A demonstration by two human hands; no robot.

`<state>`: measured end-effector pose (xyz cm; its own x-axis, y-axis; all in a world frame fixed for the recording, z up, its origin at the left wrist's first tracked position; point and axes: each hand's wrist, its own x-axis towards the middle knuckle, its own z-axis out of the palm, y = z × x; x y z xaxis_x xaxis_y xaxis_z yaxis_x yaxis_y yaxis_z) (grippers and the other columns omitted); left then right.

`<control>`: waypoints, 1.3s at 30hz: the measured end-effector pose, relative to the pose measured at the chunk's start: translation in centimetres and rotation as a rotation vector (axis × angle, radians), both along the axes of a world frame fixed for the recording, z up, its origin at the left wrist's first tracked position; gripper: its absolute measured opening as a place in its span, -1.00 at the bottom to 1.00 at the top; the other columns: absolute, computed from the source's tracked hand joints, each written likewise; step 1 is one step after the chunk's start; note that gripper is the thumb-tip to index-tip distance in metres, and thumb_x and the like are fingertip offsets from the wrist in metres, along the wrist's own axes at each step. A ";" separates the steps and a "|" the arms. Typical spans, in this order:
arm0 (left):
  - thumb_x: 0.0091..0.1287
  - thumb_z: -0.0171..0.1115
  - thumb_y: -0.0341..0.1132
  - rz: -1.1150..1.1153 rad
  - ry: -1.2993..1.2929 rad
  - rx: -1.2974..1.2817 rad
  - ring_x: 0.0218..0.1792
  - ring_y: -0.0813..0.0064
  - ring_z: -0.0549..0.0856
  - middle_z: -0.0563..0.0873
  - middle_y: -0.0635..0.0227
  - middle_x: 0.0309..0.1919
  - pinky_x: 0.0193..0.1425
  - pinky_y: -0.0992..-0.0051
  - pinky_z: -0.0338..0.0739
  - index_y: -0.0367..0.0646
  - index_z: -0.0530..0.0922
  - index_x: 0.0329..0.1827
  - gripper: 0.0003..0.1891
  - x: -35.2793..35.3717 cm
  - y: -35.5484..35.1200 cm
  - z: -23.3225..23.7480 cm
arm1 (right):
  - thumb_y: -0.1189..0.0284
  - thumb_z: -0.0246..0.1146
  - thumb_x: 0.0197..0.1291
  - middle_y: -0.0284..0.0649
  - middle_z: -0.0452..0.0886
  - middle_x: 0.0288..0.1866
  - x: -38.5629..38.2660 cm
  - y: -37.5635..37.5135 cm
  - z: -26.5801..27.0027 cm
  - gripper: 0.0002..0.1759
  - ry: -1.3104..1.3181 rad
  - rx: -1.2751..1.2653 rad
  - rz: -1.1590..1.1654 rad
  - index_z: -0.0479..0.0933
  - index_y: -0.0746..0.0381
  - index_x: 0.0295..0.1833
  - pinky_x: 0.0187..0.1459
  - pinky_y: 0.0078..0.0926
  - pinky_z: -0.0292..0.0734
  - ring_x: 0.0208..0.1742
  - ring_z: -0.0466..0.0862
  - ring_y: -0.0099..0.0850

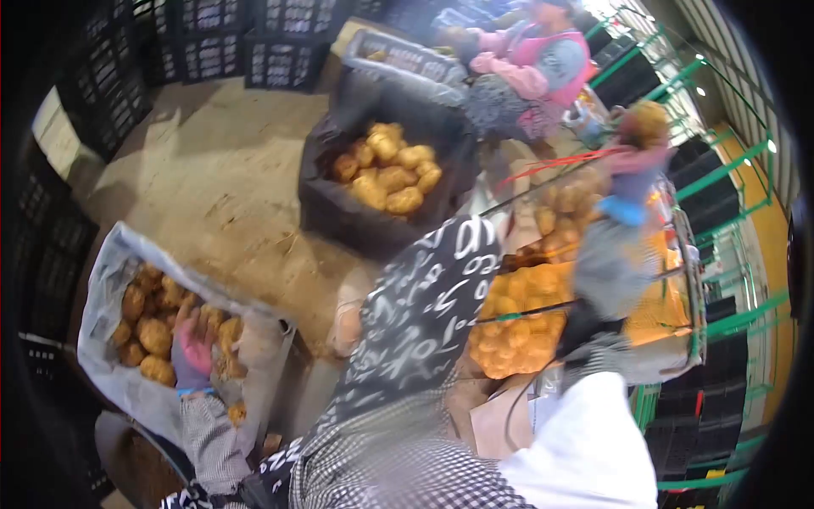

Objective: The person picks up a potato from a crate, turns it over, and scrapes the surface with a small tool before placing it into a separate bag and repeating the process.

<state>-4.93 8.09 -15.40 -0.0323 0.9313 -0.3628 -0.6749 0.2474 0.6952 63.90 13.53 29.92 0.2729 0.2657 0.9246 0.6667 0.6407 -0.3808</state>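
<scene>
My left hand (195, 343), in a pink and purple glove, reaches into a crate (114, 254) lined with white sheeting. Its fingers look spread and rest on or among the potatoes (154, 337) there. On the other side, my right hand (638, 161), also gloved, is raised and closed around a potato (646, 121); motion blurs its outline. Below my right arm lies an orange mesh bag (517, 318) full of potatoes. Loose potatoes (568, 208) sit just beyond the bag.
A dark-lined crate (318, 199) with several potatoes stands ahead on the dusty floor (203, 178). Stacked black crates (288, 42) line the back and left. A co-worker (543, 64) in pink is at the upper right, near green metal rails (746, 161). Cardboard (500, 420) lies beside me.
</scene>
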 end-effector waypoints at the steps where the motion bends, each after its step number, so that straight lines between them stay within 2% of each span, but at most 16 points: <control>1: 0.45 0.13 -0.19 -0.068 0.140 0.138 0.38 0.28 0.48 0.43 0.20 0.44 0.42 0.24 0.41 -0.11 0.31 0.48 -0.45 -0.2 -0.5 -2.5 | 0.08 0.08 0.43 -0.10 0.59 0.00 2.7 -2.6 3.6 -0.51 0.341 -0.258 0.164 0.48 0.23 0.21 -0.09 -0.26 0.69 -0.12 0.65 -0.24; 4: 0.38 0.22 -0.24 0.173 0.094 -0.007 0.10 0.40 0.55 0.54 0.29 0.17 0.16 0.35 0.49 -0.11 0.46 0.27 -0.58 -0.1 -2.2 -2.5 | 0.15 0.07 0.45 -0.15 0.60 -0.05 1.7 -3.2 5.7 -0.58 0.475 -0.350 0.344 0.50 0.26 0.15 -0.02 -0.28 0.64 -0.10 0.64 -0.31; 7: 0.31 0.31 -0.29 0.502 0.118 -0.057 -0.18 0.51 0.61 0.65 0.39 -0.10 -0.09 0.46 0.56 -0.11 0.62 0.06 -0.72 -0.4 -2.1 -1.1 | 0.21 0.06 0.46 -0.20 0.61 -0.11 -6.2 -1.0 2.5 -0.64 0.480 -0.452 0.549 0.52 0.28 0.08 0.05 -0.31 0.59 -0.08 0.63 -0.37; 10: 0.23 0.33 -0.34 0.526 0.792 0.113 -0.26 0.51 0.64 0.70 0.39 -0.16 -0.15 0.50 0.59 -0.13 0.67 -0.01 -0.73 -3.4 -2.4 0.2 | 0.28 0.04 0.48 -0.26 0.62 -0.16 -13.3 1.9 -5.8 -0.69 0.516 -0.609 0.739 0.54 0.31 0.01 0.11 -0.33 0.54 -0.06 0.62 -0.44; 11: 0.21 0.32 -0.35 0.468 1.315 0.300 -0.22 0.49 0.66 0.71 0.35 -0.13 -0.12 0.50 0.60 -0.15 0.66 0.02 -0.70 -5.0 -2.8 -0.5 | 0.22 0.08 0.45 -0.21 0.58 0.00 -15.5 2.7 -9.6 -0.59 0.508 -0.670 0.773 0.39 0.33 0.19 0.16 -0.31 0.54 0.03 0.61 -0.39; 13: 0.19 0.30 -0.35 0.360 1.449 0.239 -0.14 0.40 0.68 0.71 0.26 -0.05 -0.05 0.47 0.60 -0.16 0.63 0.08 -0.64 -6.6 -2.8 -0.6 | 0.09 0.15 0.41 -0.11 0.50 0.31 -21.0 3.6 -16.1 -0.19 0.470 -0.786 0.826 0.09 0.36 0.56 0.26 -0.27 0.53 0.23 0.59 -0.31; 14: 0.19 0.29 -0.34 0.357 1.067 0.002 -0.08 0.33 0.69 0.71 0.20 -0.01 0.00 0.43 0.61 -0.16 0.62 0.11 -0.61 -6.6 -2.2 0.8 | 0.06 0.14 0.41 -0.08 0.55 0.23 -25.7 2.4 -17.5 -0.19 0.360 -0.847 0.861 0.14 0.39 0.53 0.18 -0.29 0.59 0.17 0.63 -0.31; 16: 0.19 0.28 -0.35 0.144 0.918 -0.244 -0.06 0.25 0.71 0.72 0.11 -0.01 -0.01 0.36 0.61 -0.17 0.57 0.19 -0.55 -5.7 -2.3 2.2 | 0.11 0.09 0.47 -0.01 0.62 0.15 -33.7 0.2 -19.7 -0.30 0.172 -0.951 0.904 0.26 0.43 0.47 0.00 -0.41 0.68 0.05 0.70 -0.35; 17: 0.18 0.28 -0.37 -0.084 1.145 -0.263 -0.09 0.23 0.72 0.73 0.09 -0.06 -0.07 0.34 0.61 -0.18 0.54 0.23 -0.51 -5.1 -2.3 2.4 | 0.13 0.10 0.47 0.00 0.57 0.24 -35.1 0.2 -20.8 -0.31 0.224 -1.082 0.894 0.25 0.41 0.48 0.03 -0.43 0.65 0.08 0.68 -0.37; 18: 0.18 0.28 -0.38 -0.327 1.357 -0.274 -0.13 0.22 0.73 0.74 0.07 -0.11 -0.12 0.31 0.61 -0.19 0.51 0.28 -0.47 -4.7 -2.3 2.3 | 0.15 0.11 0.46 0.01 0.53 0.33 -36.1 0.5 -21.8 -0.32 0.275 -1.209 0.878 0.25 0.39 0.50 0.05 -0.46 0.63 0.12 0.67 -0.39; 22: 0.09 0.42 -0.22 -1.479 1.515 -0.122 0.06 0.25 0.70 0.73 0.10 -0.04 0.11 0.28 0.59 -0.19 0.49 0.33 -0.33 -0.5 -6.1 -0.1 | 0.35 0.01 0.53 0.03 0.56 0.28 -37.0 1.3 -23.1 -0.50 0.394 -1.265 0.869 0.33 0.42 0.43 0.00 -0.51 0.65 0.04 0.70 -0.40; 24: 0.08 0.43 -0.20 -1.658 1.520 -0.077 0.07 0.24 0.70 0.72 0.09 -0.02 0.12 0.28 0.59 -0.18 0.49 0.33 -0.31 0.7 -6.7 -0.8 | 0.37 0.02 0.52 0.03 0.55 0.28 -36.5 1.9 -23.0 -0.51 0.448 -1.263 0.882 0.34 0.42 0.42 0.00 -0.52 0.64 0.04 0.70 -0.40; 32: 0.04 0.48 -0.08 -1.513 1.319 -0.238 0.10 0.21 0.69 0.71 0.05 0.03 0.16 0.27 0.58 -0.15 0.48 0.33 -0.25 -1.1 -6.1 0.9 | 0.45 0.07 0.49 -0.01 0.62 0.18 -36.0 1.7 -23.5 -0.56 0.517 -1.329 0.892 0.40 0.45 0.37 -0.01 -0.50 0.64 -0.04 0.70 -0.39; 34: 0.04 0.49 -0.06 -1.425 1.076 -0.457 0.10 0.20 0.69 0.70 0.03 0.05 0.17 0.26 0.57 -0.15 0.46 0.35 -0.22 -2.3 -2.7 5.9 | 0.43 0.06 0.50 -0.03 0.61 0.21 -35.5 1.2 -24.1 -0.53 0.456 -1.345 0.925 0.36 0.43 0.41 0.01 -0.51 0.63 0.01 0.70 -0.42; 35: 0.05 0.53 -0.09 -1.349 1.180 -0.375 0.14 0.36 0.67 0.72 0.14 0.02 0.22 0.28 0.55 -0.15 0.36 0.44 -0.14 -4.4 -3.0 2.8 | 0.42 0.06 0.50 -0.04 0.60 0.23 -35.4 1.0 -24.5 -0.52 0.424 -1.347 0.946 0.34 0.42 0.43 0.02 -0.51 0.63 0.04 0.70 -0.43; 39: 0.18 0.49 -0.07 -0.695 0.453 -0.249 0.30 0.42 0.54 0.60 0.33 0.25 0.46 0.35 0.32 -0.12 0.07 0.61 0.01 -3.0 -2.6 12.0 | 0.49 0.12 0.44 -0.08 0.58 0.24 -37.5 -1.1 -25.7 -0.50 0.261 -1.487 1.042 0.34 0.37 0.44 0.00 -0.52 0.62 0.01 0.70 -0.44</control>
<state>-7.98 5.46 -3.40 0.3238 0.6889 -0.6486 0.0147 0.6817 0.7314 26.35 12.47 4.22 -0.4391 0.8652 -0.2419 0.1033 -0.2188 -0.9703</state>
